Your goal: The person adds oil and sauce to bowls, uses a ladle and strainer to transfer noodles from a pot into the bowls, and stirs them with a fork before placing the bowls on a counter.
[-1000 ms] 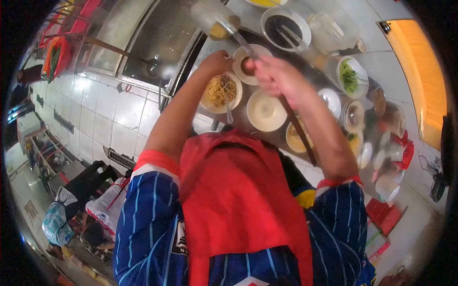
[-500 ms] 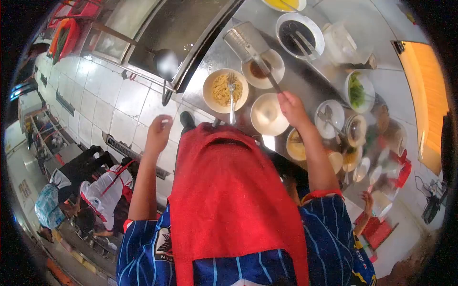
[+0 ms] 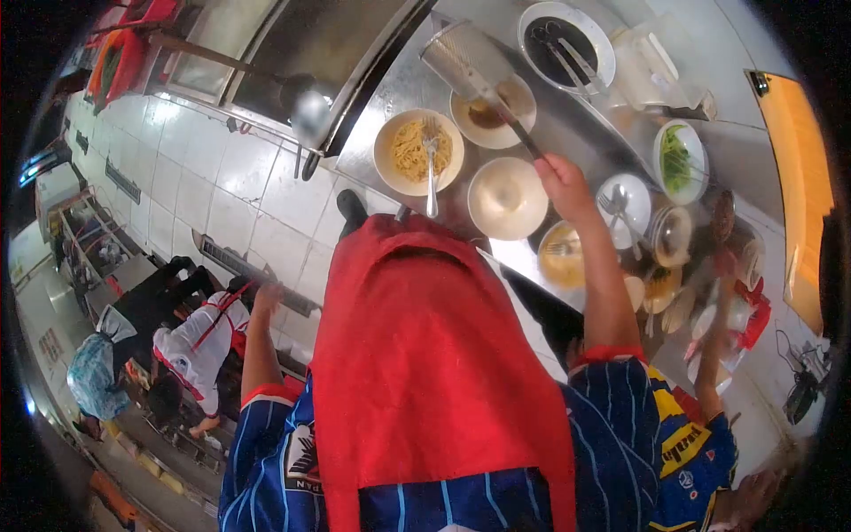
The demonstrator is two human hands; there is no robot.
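Note:
My right hand (image 3: 567, 184) is closed around the dark handle of a perforated metal noodle strainer (image 3: 461, 55). The strainer leans over a white bowl (image 3: 519, 94) that has brown sauce at its bottom. To the left of it, a bowl of noodles (image 3: 409, 161) has a fork (image 3: 432, 168) lying in it. A pale bowl (image 3: 507, 199) stands just left of my right wrist. My left hand (image 3: 268, 297) is off to the left above the floor, away from the counter; its fingers are blurred, and nothing visible is in it.
A water vat (image 3: 310, 53) with a ladle (image 3: 310, 115) borders the counter. Dark sauce with tongs (image 3: 567, 62), a dish of greens (image 3: 675, 160) and several seasoning bowls (image 3: 625, 208) line the right. A co-worker's arm (image 3: 712, 355) reaches in there; others work at lower left.
My left hand has swung down and back. My right hand has shifted slightly right with the strainer still over the sauce bowl. The co-worker at right has reached further over the bowls.

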